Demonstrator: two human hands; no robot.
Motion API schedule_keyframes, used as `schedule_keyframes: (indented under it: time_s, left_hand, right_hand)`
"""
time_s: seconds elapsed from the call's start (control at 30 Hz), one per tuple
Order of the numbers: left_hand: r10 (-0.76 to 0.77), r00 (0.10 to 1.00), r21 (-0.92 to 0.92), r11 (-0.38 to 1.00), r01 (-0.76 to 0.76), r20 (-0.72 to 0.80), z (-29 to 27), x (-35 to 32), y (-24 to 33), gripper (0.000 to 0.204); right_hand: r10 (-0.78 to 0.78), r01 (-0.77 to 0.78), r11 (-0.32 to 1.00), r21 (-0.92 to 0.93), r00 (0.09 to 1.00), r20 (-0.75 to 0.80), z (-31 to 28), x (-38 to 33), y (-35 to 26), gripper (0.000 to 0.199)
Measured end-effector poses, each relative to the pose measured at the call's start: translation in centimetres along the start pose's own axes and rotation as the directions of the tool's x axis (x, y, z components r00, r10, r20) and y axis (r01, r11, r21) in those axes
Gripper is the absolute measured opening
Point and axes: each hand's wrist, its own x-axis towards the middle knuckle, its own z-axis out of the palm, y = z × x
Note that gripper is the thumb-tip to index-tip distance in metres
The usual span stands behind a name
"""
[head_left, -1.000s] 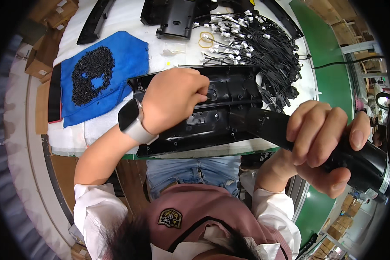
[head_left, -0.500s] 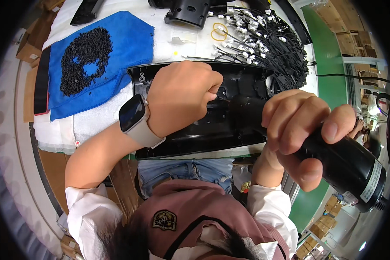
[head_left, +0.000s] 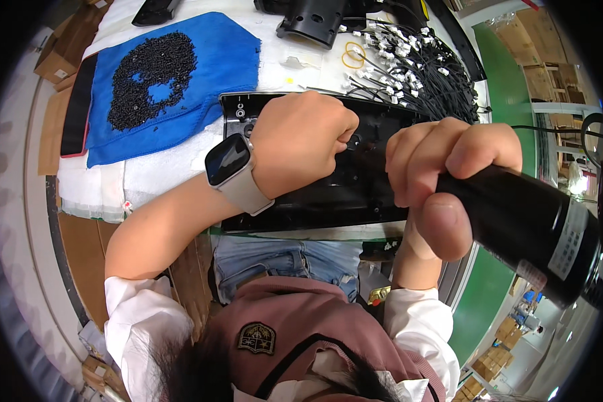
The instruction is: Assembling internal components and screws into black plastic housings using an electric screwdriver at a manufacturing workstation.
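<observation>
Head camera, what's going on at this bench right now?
A person is working on a black panel lying on the bench. The right hand grips a black power screwdriver angled toward the panel. The left hand, closed in a fist with a watch on the wrist, rests on the panel. A pile of black screws sits on a blue cloth, cables behind.

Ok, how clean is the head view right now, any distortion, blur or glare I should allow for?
Head view: strong fisheye, table edges bow toward a dark rim; the right hand and black power tool loom oversized near the lens; the tool's tip is hidden behind the fingers; even bright light, a mild sheen on the watch, the left hand sharp.
</observation>
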Motion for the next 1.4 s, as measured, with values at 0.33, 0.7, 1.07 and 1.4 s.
schedule_keyframes:
  time_s: [0.33,0.7,1.07,1.4]
  left_hand:
    - [0.313,0.948,0.258,0.922,-0.289,-0.056,-3.0,-1.1,0.2,0.009]
    - [-0.105,0.817,0.524,0.719,0.456,-0.566,-11.5,-5.7,-9.1,0.011]
    - [-0.249,0.808,-0.124,0.968,0.216,-0.534,-9.9,-4.2,-6.3,0.006]
    - [-0.195,0.981,-0.836,0.537,0.114,0.008,-5.0,-3.0,0.7,0.02]
  right_hand:
    - [-0.119,0.114,0.986,0.12,0.992,0.031,0.0,-0.9,-0.7,0.039]
    - [-0.278,0.262,0.956,0.136,0.953,0.121,-2.6,-0.6,-2.2,0.043]
    - [-0.261,0.234,0.94,0.247,0.962,0.082,-1.6,0.2,-1.9,0.044]
    - [-0.307,0.317,0.819,0.477,0.946,-0.101,-1.5,2.4,-2.8,0.036]
